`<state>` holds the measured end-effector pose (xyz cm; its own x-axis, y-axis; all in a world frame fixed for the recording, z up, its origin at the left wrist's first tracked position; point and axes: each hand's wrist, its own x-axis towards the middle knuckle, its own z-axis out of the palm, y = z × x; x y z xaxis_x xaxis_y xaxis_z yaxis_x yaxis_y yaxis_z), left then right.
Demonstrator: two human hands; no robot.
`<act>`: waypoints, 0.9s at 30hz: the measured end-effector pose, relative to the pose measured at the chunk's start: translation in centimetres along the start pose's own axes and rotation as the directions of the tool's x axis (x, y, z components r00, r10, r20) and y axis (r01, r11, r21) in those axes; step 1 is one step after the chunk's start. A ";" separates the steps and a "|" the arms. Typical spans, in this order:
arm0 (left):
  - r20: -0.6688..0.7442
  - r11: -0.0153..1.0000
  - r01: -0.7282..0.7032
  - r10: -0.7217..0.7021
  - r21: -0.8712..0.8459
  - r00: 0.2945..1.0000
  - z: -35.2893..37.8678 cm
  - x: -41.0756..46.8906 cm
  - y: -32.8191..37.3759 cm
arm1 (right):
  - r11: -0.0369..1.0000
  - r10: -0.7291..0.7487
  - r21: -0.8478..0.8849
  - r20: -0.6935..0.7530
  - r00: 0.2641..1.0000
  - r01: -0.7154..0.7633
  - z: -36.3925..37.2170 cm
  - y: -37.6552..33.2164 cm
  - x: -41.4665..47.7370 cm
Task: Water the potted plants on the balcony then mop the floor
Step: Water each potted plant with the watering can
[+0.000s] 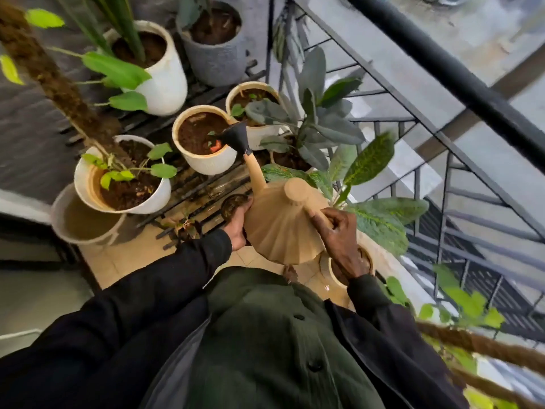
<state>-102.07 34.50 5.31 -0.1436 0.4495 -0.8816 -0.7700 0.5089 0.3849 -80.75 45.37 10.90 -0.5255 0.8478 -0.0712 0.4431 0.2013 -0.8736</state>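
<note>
A tan ribbed watering can (pixel 281 228) is tilted forward, its black rose head (pixel 237 137) hanging over the soil of a small white pot (pixel 206 160) on the black slatted rack. My right hand (pixel 339 237) grips the can's handle from behind. My left hand (pixel 237 228) presses against the can's left side with fingers fairly straight. White pots with leafy plants stand around: one with a moss pole (pixel 97 184) at left, another (pixel 253 113) behind the spout, a taller one (pixel 165 78) further back.
A grey textured pot (pixel 218 57) stands at the back. A pale bucket (pixel 79 219) sits at the left beside the rack. Broad-leaved plants (pixel 374 214) crowd the right side against the black metal railing (pixel 460 75). Beige floor tile (pixel 118 261) shows below the rack.
</note>
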 end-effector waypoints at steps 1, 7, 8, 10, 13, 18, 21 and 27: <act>0.014 0.999 0.005 -0.005 0.039 1.000 -0.2 -0.1 0.1 | 0.999 0.016 0.033 0.007 1.000 -0.016 0.1 -0.7 -1.2; 0.082 0.956 0.041 -0.067 0.291 0.994 -0.3 -1.1 -1.6 | 0.980 0.190 0.057 0.026 0.981 -0.191 -0.5 -2.9 -7.8; 0.098 0.947 0.040 -0.075 0.319 0.992 -0.1 -1.3 -2.1 | 0.974 0.221 0.060 0.001 0.975 -0.220 -0.7 -2.9 -9.1; 0.130 0.927 0.030 -0.084 0.373 0.988 0.4 -1.6 -3.2 | 0.960 0.272 0.081 -0.025 0.962 -0.269 -0.9 -2.9 -11.7; 0.165 0.875 0.013 -0.107 0.484 0.980 1.9 -2.3 -5.0 | 0.906 0.408 0.180 -0.127 0.904 -0.384 -0.3 -2.3 -15.8; 0.231 0.766 -0.022 -0.166 0.643 0.959 5.0 -4.2 -8.9 | 0.889 0.457 0.208 -0.451 0.767 -0.408 1.4 -1.3 -22.3; 0.279 0.700 -0.061 -0.202 0.712 0.939 6.8 -5.6 -12.0 | 0.878 0.474 0.244 -0.564 0.676 -0.413 1.0 -0.3 -26.5; 0.355 0.567 -0.127 -0.311 0.814 0.882 9.9 -8.0 -21.6 | 0.848 0.520 0.343 -0.686 0.509 -0.404 -0.4 1.3 -37.3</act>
<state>-78.14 27.15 6.71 0.3338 0.4984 -0.8001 0.0878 0.8287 0.5528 -60.31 14.23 12.61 0.4613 0.8727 -0.1602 0.3388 -0.3401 -0.8772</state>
